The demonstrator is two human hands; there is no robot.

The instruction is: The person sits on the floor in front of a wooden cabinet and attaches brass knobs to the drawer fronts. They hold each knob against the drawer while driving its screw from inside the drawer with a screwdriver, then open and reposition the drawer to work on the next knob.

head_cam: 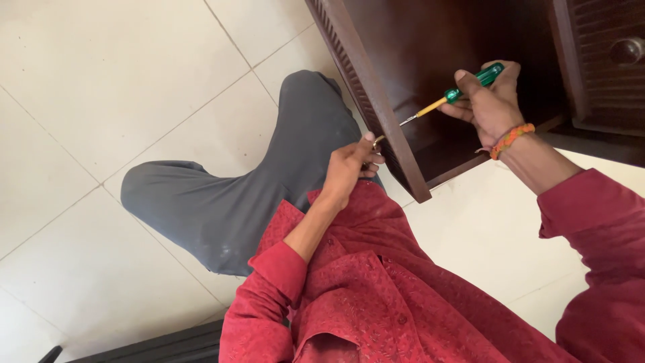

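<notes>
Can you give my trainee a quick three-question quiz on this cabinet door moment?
1. True or false: the right hand holds a screwdriver with a green handle.
2. What does the left hand touch? A) the edge of the dark wooden door B) the round knob C) the tiled floor
3. Fill in: the screwdriver's tip points at the door's ____ face.

Key:
1. True
2. A
3. Inner

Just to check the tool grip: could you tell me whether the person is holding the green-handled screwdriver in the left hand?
No, the right hand grips the screwdriver, while the left hand rests at the cabinet door.
</notes>
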